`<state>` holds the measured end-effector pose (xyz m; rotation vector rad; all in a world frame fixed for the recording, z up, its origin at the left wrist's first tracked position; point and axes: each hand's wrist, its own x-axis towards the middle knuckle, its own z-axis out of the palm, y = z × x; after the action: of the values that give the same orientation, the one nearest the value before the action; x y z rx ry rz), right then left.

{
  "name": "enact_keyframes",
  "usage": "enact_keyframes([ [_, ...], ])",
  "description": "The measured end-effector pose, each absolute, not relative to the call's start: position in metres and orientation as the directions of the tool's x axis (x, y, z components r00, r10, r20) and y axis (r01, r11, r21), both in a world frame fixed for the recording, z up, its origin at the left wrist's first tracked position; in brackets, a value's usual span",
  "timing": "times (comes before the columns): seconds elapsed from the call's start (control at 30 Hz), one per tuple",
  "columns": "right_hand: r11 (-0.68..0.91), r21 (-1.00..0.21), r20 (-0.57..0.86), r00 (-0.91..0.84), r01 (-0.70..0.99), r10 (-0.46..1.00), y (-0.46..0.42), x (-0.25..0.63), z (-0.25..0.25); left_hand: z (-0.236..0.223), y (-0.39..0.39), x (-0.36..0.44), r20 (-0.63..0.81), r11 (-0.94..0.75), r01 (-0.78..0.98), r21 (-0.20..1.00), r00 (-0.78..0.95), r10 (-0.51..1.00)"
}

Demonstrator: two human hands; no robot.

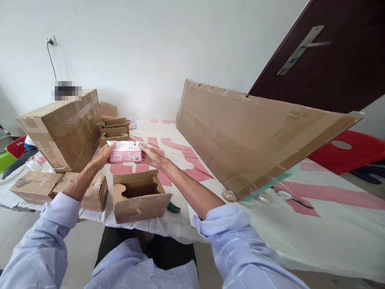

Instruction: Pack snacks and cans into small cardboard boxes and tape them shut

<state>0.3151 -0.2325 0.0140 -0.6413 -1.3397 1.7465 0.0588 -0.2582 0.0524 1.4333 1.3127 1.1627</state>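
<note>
A pink and white soft packet [126,152] with a barcode, which looks like a pack of wipes, is held up level between both my hands. My left hand [106,154] grips its left end, and my right hand [152,155] has hold of the right end. Below and nearer to me, an open cardboard box [140,206] stands on the table with its flaps raised. Its inside is dark, so I cannot tell what it holds. Behind the packet, another open box [112,138] stands farther back on the cloth.
Stacked large cartons [64,132] rise on the left, with closed boxes [36,186] before them. A large cardboard sheet [249,136] leans across the table's right side. Something green [173,207] lies beside the open box. A person's head shows behind the cartons. A red chair [355,150] stands right.
</note>
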Motion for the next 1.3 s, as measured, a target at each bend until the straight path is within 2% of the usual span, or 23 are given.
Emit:
enact_keyframes([
  [0.1,-0.183,-0.95,-0.011,-0.558,-0.253,0.83,-0.226,0.315,0.003,0.038,-0.246,0.057,-0.071,0.064,0.21,0.976,0.025,0.997],
  [0.23,-0.204,-0.956,-0.05,-0.568,-0.21,0.821,-0.226,0.314,-0.008,0.025,-0.238,0.059,-0.173,0.166,0.199,0.966,0.021,0.985],
  [0.4,-0.056,-0.978,0.061,-0.532,-0.202,0.845,-0.23,0.313,-0.016,0.025,-0.239,0.062,-0.209,0.193,0.182,0.964,0.073,0.975],
  [0.5,0.072,-0.981,0.147,-0.448,-0.18,0.882,-0.228,0.317,-0.005,0.048,-0.239,0.058,-0.202,0.18,0.16,0.971,0.134,0.97],
  [0.57,0.233,-0.959,0.278,-0.387,-0.16,0.879,-0.227,0.322,0.014,0.077,-0.237,0.051,-0.129,0.097,0.144,0.985,0.229,0.965],
  [0.6,0.332,-0.931,0.365,-0.37,-0.152,0.854,-0.227,0.325,0.027,0.095,-0.236,0.047,-0.046,0.001,0.134,0.991,0.329,0.943],
  [0.63,0.442,-0.885,0.464,-0.362,-0.147,0.809,-0.228,0.327,0.041,0.113,-0.236,0.043,0.053,-0.117,0.135,0.984,0.402,0.914],
  [0.7,0.639,-0.759,0.634,-0.363,-0.123,0.683,-0.232,0.331,0.07,0.147,-0.236,0.038,0.123,-0.199,0.132,0.971,0.437,0.891],
  [0.77,0.769,-0.638,0.722,-0.381,-0.044,0.578,-0.239,0.332,0.094,0.172,-0.236,0.039,0.172,-0.318,0.215,0.923,0.509,0.843],
  [0.87,0.855,-0.505,0.761,-0.408,0.115,0.504,-0.248,0.331,0.106,0.18,-0.233,0.048,0.206,-0.495,0.321,0.807,0.632,0.747],
  [0.97,0.863,-0.434,0.771,-0.389,0.258,0.504,-0.25,0.337,0.089,0.157,-0.218,0.055,0.218,-0.552,0.343,0.76,0.666,0.713],
  [1.03,0.816,-0.452,0.733,-0.372,0.36,0.57,-0.251,0.346,0.066,0.132,-0.202,0.052,0.223,-0.577,0.421,0.7,0.638,0.737],
  [1.13,0.661,-0.565,0.58,-0.332,0.494,0.744,-0.263,0.367,0.024,0.091,-0.176,0.039,0.171,-0.57,0.68,0.461,0.563,0.809],
  [1.2,0.539,-0.643,0.462,-0.285,0.545,0.84,-0.28,0.382,-0.002,0.066,-0.162,0.029,0.12,-0.526,0.791,0.312,0.516,0.848],
  [1.3,0.402,-0.738,0.337,-0.22,0.542,0.915,-0.31,0.401,-0.031,0.034,-0.148,0.021,0.072,-0.481,0.843,0.241,0.479,0.875],
])
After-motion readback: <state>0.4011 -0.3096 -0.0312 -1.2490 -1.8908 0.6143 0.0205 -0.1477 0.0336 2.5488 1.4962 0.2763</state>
